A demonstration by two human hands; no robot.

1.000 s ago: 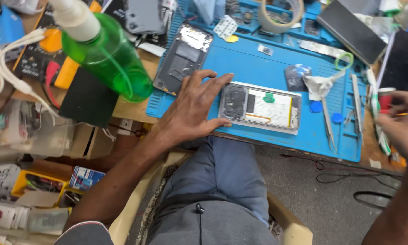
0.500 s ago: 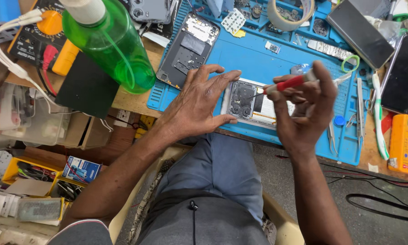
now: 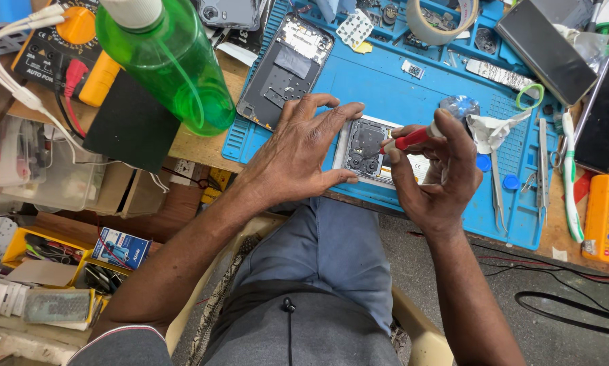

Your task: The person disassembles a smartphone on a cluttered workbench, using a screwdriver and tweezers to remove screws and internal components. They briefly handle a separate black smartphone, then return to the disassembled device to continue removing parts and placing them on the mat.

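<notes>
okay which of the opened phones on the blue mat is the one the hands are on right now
The opened phone at the mat's near edge: the left hand lies flat on it and the right hand holds a red-handled screwdriver to it. The other, dark phone back lies untouched farther up.

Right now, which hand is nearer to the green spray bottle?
Left. The left hand rests on the opened phone, just right of the green spray bottle. The right hand, holding a red screwdriver, is farther right.

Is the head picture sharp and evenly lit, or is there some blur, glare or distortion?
Head view: soft, even light, with only faint shadows under the hands; the left hand, right hand and opened phone are sharp; the green bottle, close to the lens, looks oversized and slightly soft, with small highlights; edges bend a little from the wide lens.
</notes>
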